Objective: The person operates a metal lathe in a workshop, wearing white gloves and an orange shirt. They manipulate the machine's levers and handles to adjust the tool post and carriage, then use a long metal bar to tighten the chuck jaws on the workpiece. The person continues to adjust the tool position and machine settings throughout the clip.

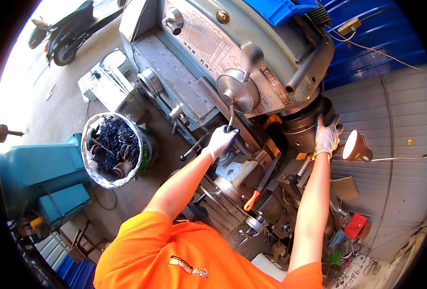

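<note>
My left hand (219,142), in a white glove with dark fingertips, is closed round the end of a metal lever (231,115). The lever comes out of a round dial (237,90) on the front panel of a grey-green lathe (208,38). A ball-ended lever (252,58) rises from the same dial. Gloved the same way, my right hand (327,135) grips the side of the dark round chuck (300,127), its fingers curving along the chuck's outer edge. Below and between my hands lies a file with an orange handle (253,200) on the carriage.
A white-lined bin (117,183) full of dark metal shavings and gloves stands at left, by a teal machine (40,168). A lit lamp (357,146) is beside my right hand. A blue plastic tray (278,9) rests on the headstock. A scooter (69,36) stands far left.
</note>
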Motion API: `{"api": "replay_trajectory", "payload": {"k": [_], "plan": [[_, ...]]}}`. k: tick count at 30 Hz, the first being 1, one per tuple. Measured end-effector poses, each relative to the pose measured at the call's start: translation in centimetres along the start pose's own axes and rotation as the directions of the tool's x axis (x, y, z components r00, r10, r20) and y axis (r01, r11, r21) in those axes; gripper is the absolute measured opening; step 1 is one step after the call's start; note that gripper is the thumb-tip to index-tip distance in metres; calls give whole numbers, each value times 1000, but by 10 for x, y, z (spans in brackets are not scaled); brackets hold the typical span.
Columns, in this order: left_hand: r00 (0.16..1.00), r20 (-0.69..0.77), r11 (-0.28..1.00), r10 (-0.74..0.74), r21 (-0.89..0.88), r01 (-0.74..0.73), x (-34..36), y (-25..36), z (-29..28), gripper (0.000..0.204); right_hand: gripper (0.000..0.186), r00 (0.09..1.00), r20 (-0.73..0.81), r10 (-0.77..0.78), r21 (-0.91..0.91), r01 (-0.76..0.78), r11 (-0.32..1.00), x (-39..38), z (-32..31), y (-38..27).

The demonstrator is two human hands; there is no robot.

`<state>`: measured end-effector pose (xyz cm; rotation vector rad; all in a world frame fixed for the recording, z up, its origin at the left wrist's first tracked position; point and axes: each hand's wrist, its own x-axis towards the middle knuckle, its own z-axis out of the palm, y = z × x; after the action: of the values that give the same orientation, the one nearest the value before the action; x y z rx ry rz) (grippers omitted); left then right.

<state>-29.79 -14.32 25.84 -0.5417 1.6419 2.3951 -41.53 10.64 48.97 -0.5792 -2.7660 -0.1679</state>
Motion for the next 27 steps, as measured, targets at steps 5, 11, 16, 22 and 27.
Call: {"api": "replay_trajectory", "payload": {"k": [5,11,16,22,27], "plan": [[997,25,994,-79,-80,81,-12,13,2,20,91,999,25,44,25,-45,999,-5,-8,-7],[998,-65,1000,2,28,0,1,-9,5,17,91,999,-17,30,25,-29,999,-5,-6,-4],[995,-83,992,54,121,-44,2,-9,5,16,92,996,44,72,24,-73,997,-9,-14,-9],[997,-53,989,60,135,-52,16,-24,-5,15,94,994,103,48,57,-55,997,-7,-24,-13],[989,-132,977,65,212,-36,14,-18,1,21,98,965,260,44,160,-88,983,44,-14,-1]]}}
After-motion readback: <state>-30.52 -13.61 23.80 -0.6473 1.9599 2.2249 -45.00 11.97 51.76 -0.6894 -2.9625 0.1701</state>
